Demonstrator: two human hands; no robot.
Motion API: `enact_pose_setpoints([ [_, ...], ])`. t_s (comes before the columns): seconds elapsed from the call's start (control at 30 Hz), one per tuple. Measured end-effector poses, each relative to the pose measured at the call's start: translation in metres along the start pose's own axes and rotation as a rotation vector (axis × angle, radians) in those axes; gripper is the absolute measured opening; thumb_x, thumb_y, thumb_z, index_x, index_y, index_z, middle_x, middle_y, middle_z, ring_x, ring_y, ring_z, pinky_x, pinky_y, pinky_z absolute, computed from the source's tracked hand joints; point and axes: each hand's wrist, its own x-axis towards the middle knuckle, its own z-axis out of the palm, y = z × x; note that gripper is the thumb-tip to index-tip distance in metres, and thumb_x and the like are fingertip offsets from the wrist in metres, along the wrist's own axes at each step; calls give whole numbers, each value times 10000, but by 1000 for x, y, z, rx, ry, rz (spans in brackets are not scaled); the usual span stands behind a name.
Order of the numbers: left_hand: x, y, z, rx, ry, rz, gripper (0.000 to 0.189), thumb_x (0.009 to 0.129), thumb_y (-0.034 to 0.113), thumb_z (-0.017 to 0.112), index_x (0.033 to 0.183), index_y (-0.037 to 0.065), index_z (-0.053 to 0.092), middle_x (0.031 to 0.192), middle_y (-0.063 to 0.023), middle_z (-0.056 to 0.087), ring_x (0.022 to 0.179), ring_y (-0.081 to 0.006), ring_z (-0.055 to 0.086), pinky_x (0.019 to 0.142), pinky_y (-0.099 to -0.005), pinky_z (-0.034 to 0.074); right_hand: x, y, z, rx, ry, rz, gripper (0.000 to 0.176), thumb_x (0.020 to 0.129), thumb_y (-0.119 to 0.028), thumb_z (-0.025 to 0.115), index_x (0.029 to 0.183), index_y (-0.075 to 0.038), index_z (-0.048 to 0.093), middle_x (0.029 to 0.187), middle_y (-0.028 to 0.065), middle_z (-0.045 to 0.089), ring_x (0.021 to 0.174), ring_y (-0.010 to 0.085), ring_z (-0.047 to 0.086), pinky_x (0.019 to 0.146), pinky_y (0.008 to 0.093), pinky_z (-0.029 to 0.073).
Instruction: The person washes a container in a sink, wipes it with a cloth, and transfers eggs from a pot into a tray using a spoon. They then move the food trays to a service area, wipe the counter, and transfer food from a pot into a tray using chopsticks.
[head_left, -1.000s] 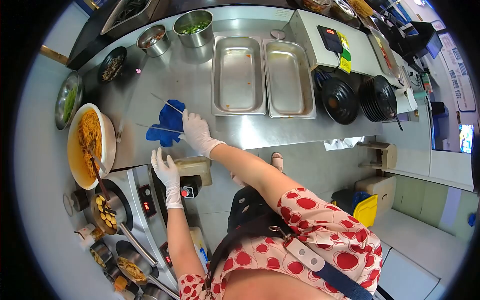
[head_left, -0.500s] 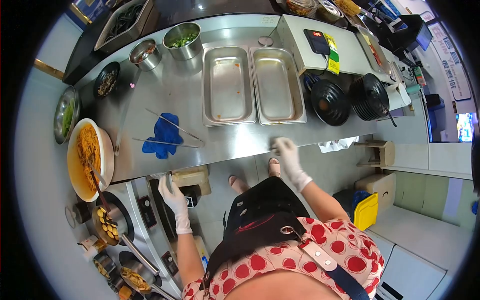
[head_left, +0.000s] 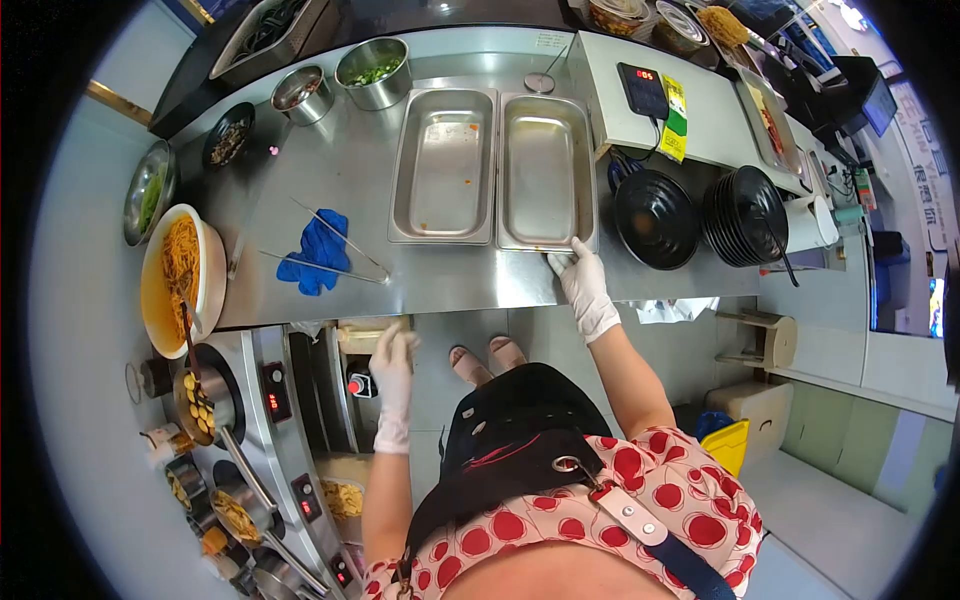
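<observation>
Two rectangular steel pans lie side by side on the counter, the left pan (head_left: 441,240) and the right pan (head_left: 591,170), with only orange specks of food inside. My gloved right hand (head_left: 588,293) grips the front rim of the right pan near its corner, fingertips over the edge and thumb in front. In front of the counter edge, my gloved left hand (head_left: 393,365) hovers with fingers loosely bent and somewhat apart, nothing visible in it. To the left on the counter, steel tongs (head_left: 345,272) rest over a crumpled blue glove or cloth (head_left: 322,245).
A white bowl of orange shredded food (head_left: 212,265) stands at the left. Below it, a pan (head_left: 225,400) sits on a cooker. Steel pots (head_left: 385,92) line the back. A black bowl (head_left: 655,220) and stacked black bowls (head_left: 745,215) stand right, beside a scale (head_left: 642,90).
My right hand has moved forward from before the counter onto the right pan's rim. My left hand has drawn away from the counter edge, rightward. The view has shifted slightly.
</observation>
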Motion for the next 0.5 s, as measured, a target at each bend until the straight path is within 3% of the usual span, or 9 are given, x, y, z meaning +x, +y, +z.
enact_pose_setpoints([
  [0.1, 33, 26, 53, -158, -122, -96, 359, 972, 189, 469, 1261, -24, 461, 1079, -157, 623, 934, -230, 641, 810, -318, 512, -5, 0, -2, 45, -27, -38, 257, 935, -100, 473, 1147, 41, 443, 1174, 176, 503, 1087, 310, 528, 972, 492, 448],
  [0.17, 60, 33, 80, -272, -82, -122, 355, 974, 179, 455, 1263, -27, 442, 1093, -167, 609, 938, -256, 639, 817, -340, 517, -16, -2, -5, 49, -23, -74, 255, 920, -71, 464, 1137, 60, 440, 1158, 184, 508, 1079, 312, 534, 966, 512, 458],
  [0.23, 88, 31, 99, -384, -52, -149, 351, 976, 169, 442, 1266, -29, 423, 1107, -178, 596, 941, -282, 637, 824, -362, 521, -25, -4, -15, 169, -103, -59, 257, 898, -42, 493, 1116, 54, 396, 1105, 194, 521, 977, 319, 585, 824, 458, 543],
  [0.3, 119, 26, 103, -529, 67, -158, 262, 971, 136, 434, 1179, -22, 435, 1087, -186, 577, 938, -323, 629, 823, -414, 531, -47, -14, -19, 182, -147, -5, 234, 899, -53, 480, 1107, 50, 458, 1107, 181, 548, 998, 289, 584, 873, 433, 519],
  [0.33, 129, 25, 104, -523, 67, -162, 262, 971, 136, 434, 1179, -22, 435, 1087, -186, 577, 938, -323, 629, 823, -414, 531, -55, -16, -25, 162, -162, 10, 250, 901, -62, 472, 1118, 62, 475, 1121, 169, 555, 1019, 285, 575, 912, 436, 491],
  [0.4, 144, 23, 107, -473, 176, -180, 144, 958, 110, 448, 1044, -5, 457, 1029, -175, 577, 923, -341, 628, 804, -442, 537, -75, -24, -34, 142, -194, 58, 276, 911, -75, 452, 1142, 67, 502, 1149, 156, 565, 1051, 259, 563, 959, 409, 457],
  [0.5, 158, 24, 111, -484, 120, -184, 108, 947, 99, 465, 999, 6, 456, 1002, -169, 571, 913, -338, 630, 789, -443, 542, -102, -41, -37, 180, -203, 93, 264, 914, -62, 444, 1139, 60, 510, 1139, 143, 573, 1050, 238, 562, 952, 383, 457],
])
